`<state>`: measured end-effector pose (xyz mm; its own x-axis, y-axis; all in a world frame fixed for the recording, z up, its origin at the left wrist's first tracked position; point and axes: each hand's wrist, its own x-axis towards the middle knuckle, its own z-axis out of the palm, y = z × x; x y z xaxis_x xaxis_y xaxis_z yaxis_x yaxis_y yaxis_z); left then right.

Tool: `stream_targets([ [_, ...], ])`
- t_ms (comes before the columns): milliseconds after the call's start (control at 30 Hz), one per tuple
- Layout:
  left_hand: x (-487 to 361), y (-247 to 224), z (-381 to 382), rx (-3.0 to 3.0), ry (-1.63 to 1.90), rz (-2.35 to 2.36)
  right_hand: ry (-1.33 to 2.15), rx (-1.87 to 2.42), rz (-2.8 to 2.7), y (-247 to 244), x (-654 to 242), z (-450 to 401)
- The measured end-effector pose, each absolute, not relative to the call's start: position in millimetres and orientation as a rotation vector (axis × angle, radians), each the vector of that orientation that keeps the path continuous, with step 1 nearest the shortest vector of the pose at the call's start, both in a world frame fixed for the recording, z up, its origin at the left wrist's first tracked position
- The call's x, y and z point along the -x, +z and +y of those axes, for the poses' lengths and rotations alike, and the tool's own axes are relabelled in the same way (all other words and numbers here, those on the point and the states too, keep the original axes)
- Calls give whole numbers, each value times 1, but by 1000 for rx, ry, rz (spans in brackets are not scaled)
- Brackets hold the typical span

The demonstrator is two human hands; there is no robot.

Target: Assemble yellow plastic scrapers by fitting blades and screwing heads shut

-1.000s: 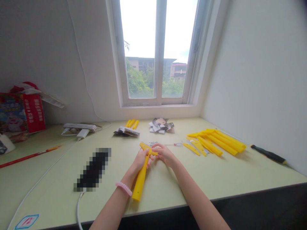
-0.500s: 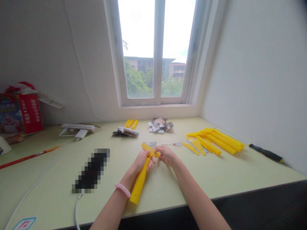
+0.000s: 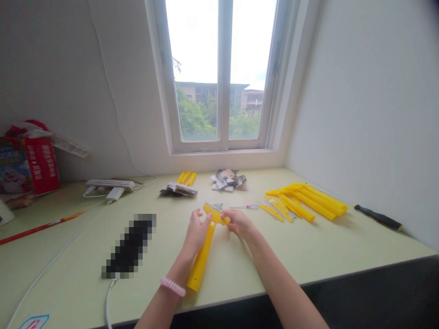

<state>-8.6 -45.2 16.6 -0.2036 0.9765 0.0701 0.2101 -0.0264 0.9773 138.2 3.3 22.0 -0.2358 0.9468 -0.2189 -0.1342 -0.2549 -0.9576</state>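
A yellow scraper (image 3: 201, 265) lies between my hands, its long handle pointing toward the desk's front edge and its wide head away from me. My right hand (image 3: 239, 222) pinches the right end of that head. Beside the head's left part is my left hand (image 3: 197, 230), thumb and fingers apart, its thumb close to or touching the scraper. Just beyond the head sits a heap of small metal screws (image 3: 216, 206). To their right lies a small screwdriver (image 3: 252, 207) with a clear and red handle.
Yellow handles (image 3: 320, 203) and loose yellow head pieces (image 3: 270, 212) lie on the right, near a black-handled screwdriver (image 3: 379, 217). Dark packs (image 3: 178, 189) and a pile of cards (image 3: 228, 180) are at the back. A blurred-out dark object (image 3: 130, 246) with a cable lies left.
My left hand has let go of the scraper and opened, moving slightly left. My right hand keeps its pinch on the head.
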Motion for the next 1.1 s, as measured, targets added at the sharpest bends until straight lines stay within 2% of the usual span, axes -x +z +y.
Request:
stream_targets([
  [100,8,26,-71,-2000,1317,1821,1608,1153,-1099,21,-137,4],
  [233,-3,40,-95,-2482,798,1964,1619,1162,-1097,22,-136,3],
  [333,-14,44,-96,-2538,530,2036,1621,1138,-1088,24,-136,0],
  [433,-20,42,-89,-2528,411,2110,1619,1127,-1090,25,-137,-2],
  [733,-21,21,-81,-2570,450,2177,1628,1137,-1052,18,-138,5],
  [1100,-18,31,-83,-2658,333,2134,1655,1124,-993,28,-138,1],
])
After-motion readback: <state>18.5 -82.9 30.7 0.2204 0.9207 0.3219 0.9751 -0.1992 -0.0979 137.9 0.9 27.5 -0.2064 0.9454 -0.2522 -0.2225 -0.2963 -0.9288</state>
